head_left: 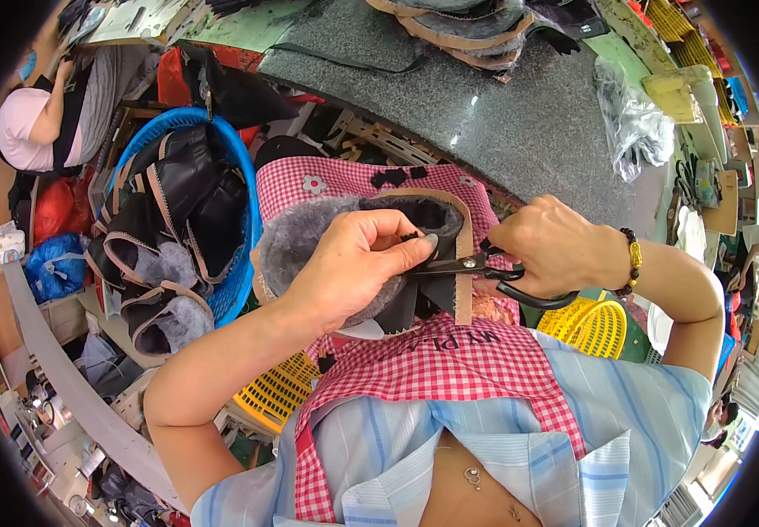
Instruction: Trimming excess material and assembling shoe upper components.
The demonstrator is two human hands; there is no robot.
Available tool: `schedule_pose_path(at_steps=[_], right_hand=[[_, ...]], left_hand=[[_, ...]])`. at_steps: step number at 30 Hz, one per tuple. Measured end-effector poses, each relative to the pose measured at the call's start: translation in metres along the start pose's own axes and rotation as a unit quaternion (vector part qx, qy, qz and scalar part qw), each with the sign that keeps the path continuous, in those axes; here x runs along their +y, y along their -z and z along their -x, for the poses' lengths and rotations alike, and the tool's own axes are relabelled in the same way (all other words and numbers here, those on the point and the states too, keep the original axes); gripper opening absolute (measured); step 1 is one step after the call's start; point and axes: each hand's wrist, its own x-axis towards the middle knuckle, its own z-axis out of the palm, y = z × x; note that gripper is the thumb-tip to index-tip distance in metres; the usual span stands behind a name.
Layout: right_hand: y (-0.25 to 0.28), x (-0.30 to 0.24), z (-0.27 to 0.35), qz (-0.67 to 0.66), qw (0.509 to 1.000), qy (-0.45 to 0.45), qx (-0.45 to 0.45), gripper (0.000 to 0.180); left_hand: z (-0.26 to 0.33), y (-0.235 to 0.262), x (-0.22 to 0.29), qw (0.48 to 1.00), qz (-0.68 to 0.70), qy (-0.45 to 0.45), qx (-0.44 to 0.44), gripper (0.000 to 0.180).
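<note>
On my lap, over a red checked apron (300, 180), lies a shoe upper (309, 230) lined with grey fur and edged with a tan strip. My left hand (353, 259) pinches its black inner edge between thumb and forefinger. Black-handled scissors (467, 265) are in my right hand (550, 246), the fingers wrapped round the handles. Their blades point left, right by my left thumb, against the upper's dark material. Whether the blades are cutting cannot be made out, since my left fingers partly cover the spot.
A blue basket (250, 176) full of black fur-lined uppers stands at my left. Ahead is a grey stone-topped table (520, 132) with stacked fur-lined pieces (476, 35) and a clear plastic bag (634, 123). Yellow baskets (586, 325) flank my lap. Another person (37, 132) sits far left.
</note>
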Motion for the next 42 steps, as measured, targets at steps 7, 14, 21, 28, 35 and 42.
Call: schedule_pose_path(at_steps=[7,14,21,28,35,42], right_hand=[[-0.011,-0.004,-0.011,-0.026,0.999,0.033,0.014,0.043],[-0.021,-0.010,-0.016,-0.025,0.999,0.042,-0.004,0.042],[-0.024,-0.007,-0.017,-0.053,0.997,0.046,-0.001,0.032],[-0.021,-0.009,-0.008,-0.070,0.995,0.066,-0.015,0.030],[0.001,0.071,0.017,0.002,0.945,-0.183,0.272,0.030],[0.017,0.153,0.021,0.075,0.931,-0.228,0.277,0.054]], left_hand=[[0.004,0.001,-0.003,1.000,0.008,0.018,0.004,0.013],[0.012,0.000,-0.007,0.999,0.020,0.030,0.013,0.012],[0.015,0.006,-0.011,0.998,0.045,0.029,0.018,0.012],[0.020,0.011,-0.002,0.989,0.060,0.104,0.084,0.018],[0.044,0.069,-0.061,0.984,-0.121,0.100,0.090,0.081],[0.147,0.107,-0.037,0.906,-0.134,-0.090,0.392,0.061]])
